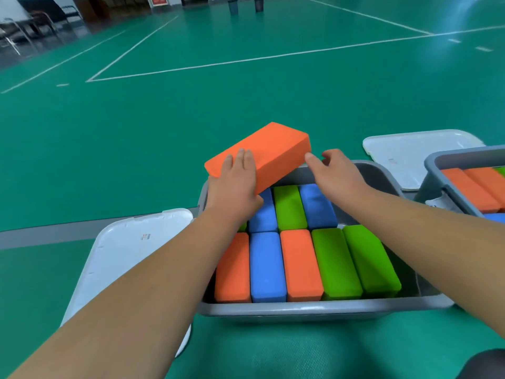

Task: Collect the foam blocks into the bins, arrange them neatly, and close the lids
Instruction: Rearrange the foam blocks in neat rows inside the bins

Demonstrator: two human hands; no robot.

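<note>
An orange foam block [273, 151] hangs tilted over the far left corner of a grey bin [300, 310]. My left hand [235, 187] grips it, fingers flat on top and thumb underneath. My right hand [336, 176] hovers over the bin's far side with fingers relaxed, one fingertip at the block's right corner. Inside the bin several blocks stand on edge in two rows: orange [300, 263], blue [266, 266] and green [352, 258] in front, blue and green behind.
A white lid [120, 255] lies on the green floor left of the bin. Another white lid [410, 157] lies behind a second grey bin [437, 170] at right, which holds orange blocks. Two dark buckets stand far back on the court.
</note>
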